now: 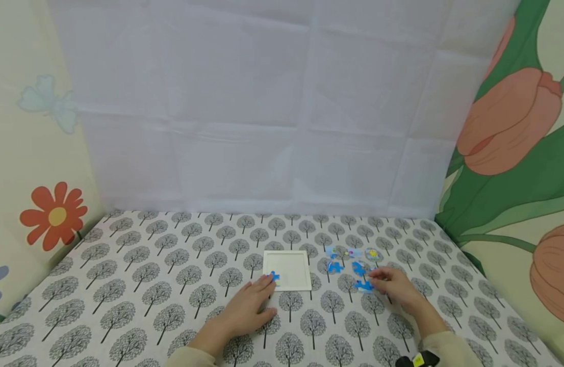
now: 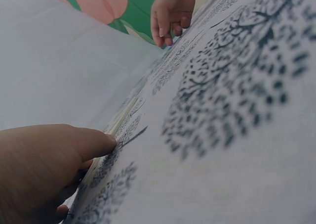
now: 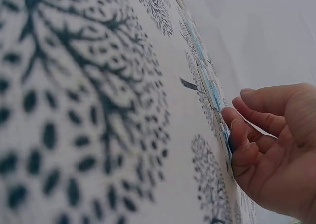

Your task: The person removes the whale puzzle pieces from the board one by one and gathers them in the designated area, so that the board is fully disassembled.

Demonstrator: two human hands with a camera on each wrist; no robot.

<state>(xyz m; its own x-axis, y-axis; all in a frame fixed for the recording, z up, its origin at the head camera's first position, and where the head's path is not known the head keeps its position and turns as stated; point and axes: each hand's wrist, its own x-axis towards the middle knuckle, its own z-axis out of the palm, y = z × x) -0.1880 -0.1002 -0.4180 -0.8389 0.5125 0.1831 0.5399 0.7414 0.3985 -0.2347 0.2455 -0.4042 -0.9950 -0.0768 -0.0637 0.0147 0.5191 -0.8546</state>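
A square white puzzle tray (image 1: 295,270) lies flat on the tree-print cloth. At its lower left corner sits a blue puzzle piece (image 1: 275,276). My left hand (image 1: 245,310) reaches to that corner with extended fingers touching the piece; its thumb (image 2: 101,144) stands apart over the cloth. To the right of the tray my right hand (image 1: 396,288) is low over the loose pieces, fingers loosely bent beside a blue piece (image 1: 364,286). In the right wrist view its fingertips touch the edge of the pieces (image 3: 213,93), and none is seen lifted.
Other loose puzzle pieces lie right of the tray: two blue ones (image 1: 335,267) (image 1: 358,268), a pale strip with pink dots (image 1: 343,252), and one with a yellow flower (image 1: 372,253). A white sheet (image 1: 263,112) hangs behind the cloth-covered table (image 1: 172,306).
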